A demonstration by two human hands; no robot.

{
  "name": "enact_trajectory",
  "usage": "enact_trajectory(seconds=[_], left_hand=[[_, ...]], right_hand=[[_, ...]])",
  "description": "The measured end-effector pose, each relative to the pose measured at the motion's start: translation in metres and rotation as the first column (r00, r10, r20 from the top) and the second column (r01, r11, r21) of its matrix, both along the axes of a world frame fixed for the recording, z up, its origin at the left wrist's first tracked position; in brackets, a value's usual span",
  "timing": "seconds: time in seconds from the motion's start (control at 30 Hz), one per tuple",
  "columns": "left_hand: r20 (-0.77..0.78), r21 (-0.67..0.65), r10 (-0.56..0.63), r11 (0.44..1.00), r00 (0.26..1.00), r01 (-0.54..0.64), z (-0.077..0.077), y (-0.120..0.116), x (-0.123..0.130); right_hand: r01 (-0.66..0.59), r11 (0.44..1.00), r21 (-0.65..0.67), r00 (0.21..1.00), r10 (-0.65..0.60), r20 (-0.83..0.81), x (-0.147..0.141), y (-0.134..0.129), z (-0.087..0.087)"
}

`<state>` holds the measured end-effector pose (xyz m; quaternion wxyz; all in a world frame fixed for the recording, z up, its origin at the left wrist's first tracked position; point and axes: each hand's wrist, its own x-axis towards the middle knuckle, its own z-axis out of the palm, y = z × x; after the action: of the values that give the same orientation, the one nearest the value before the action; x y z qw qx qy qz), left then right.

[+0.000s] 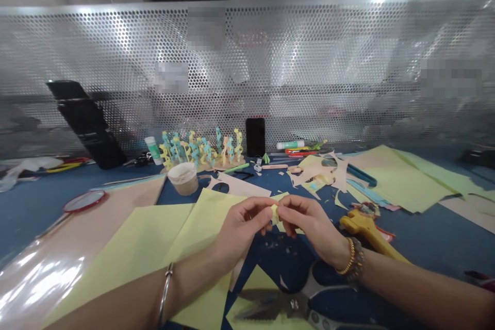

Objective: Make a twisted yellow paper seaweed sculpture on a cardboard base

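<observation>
Just above the blue table, a small piece of yellow paper (275,213) is pinched between both hands. My left hand (247,219) holds it by thumb and index finger from the left. From the other side my right hand (305,219) grips it the same way, so most of the piece is hidden by fingertips. Large yellow paper sheets (154,232) lie beneath my left forearm. Nearer to me, grey-handled scissors (296,304) rest open on a cut yellow sheet (257,281).
Twisted paper strips (193,149) in yellow, blue and pink stand on a base at the back. Close by are a paper cup (183,179), a glue stick (153,151) and a phone (256,136). To the right lie paper scraps (340,167) and a yellow glue gun (361,224).
</observation>
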<state>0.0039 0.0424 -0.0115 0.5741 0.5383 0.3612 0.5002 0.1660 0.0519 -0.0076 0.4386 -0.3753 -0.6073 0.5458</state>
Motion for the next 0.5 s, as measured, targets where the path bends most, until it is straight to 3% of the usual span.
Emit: enact_trajectory(seconds=[0.5], left_hand=[[-0.002, -0.006, 0.032, 0.999, 0.999, -0.032, 0.0014, -0.0017, 0.0013]], right_hand=[[0.008, 0.999, -0.045, 0.999, -0.01, -0.045, -0.0046, 0.0017, -0.0069]])
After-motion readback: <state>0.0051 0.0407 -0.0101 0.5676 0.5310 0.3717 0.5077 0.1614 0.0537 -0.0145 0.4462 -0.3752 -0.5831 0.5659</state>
